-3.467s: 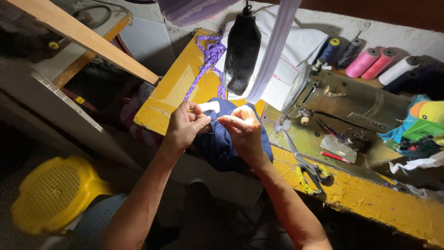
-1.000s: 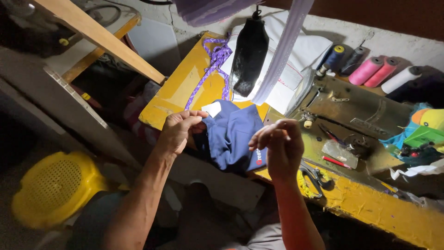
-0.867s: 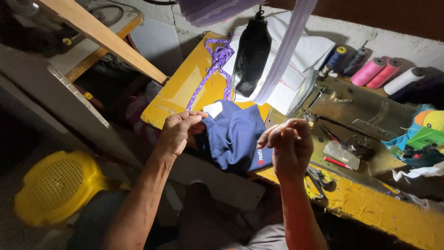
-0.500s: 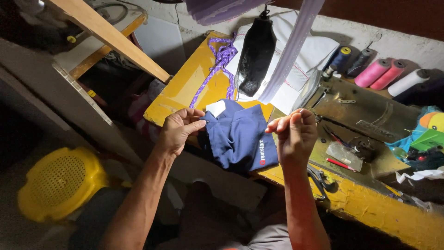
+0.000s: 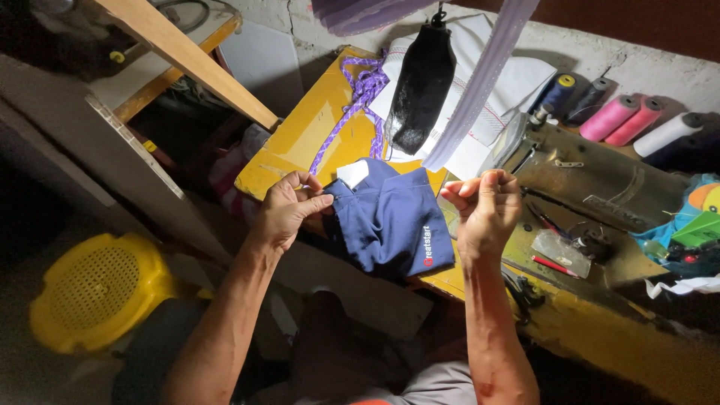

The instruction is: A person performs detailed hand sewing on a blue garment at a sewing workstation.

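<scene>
My left hand point(image 5: 289, 214) pinches the upper left edge of a navy blue garment point(image 5: 390, 221) with a small white label, holding it against the front of the yellow table point(image 5: 300, 142). The garment hangs partly over the table's edge. My right hand point(image 5: 486, 210) is raised to the right of the garment and apart from it, thumb and fingers pinched together. Whatever they pinch is too small to make out.
An old sewing machine point(image 5: 600, 187) sits right of my right hand, with pink, white and dark thread spools point(image 5: 622, 116) behind it. A purple cord point(image 5: 360, 97), hanging black pouch point(image 5: 421, 82) and white cloth point(image 5: 517, 82) lie farther back. A yellow stool point(image 5: 97, 289) stands lower left, below a wooden plank point(image 5: 187, 56).
Both hands were together on the navy garment. My right hand has since drawn away to the right and slightly up with its fingers pinched, while my left hand keeps hold of the cloth edge.
</scene>
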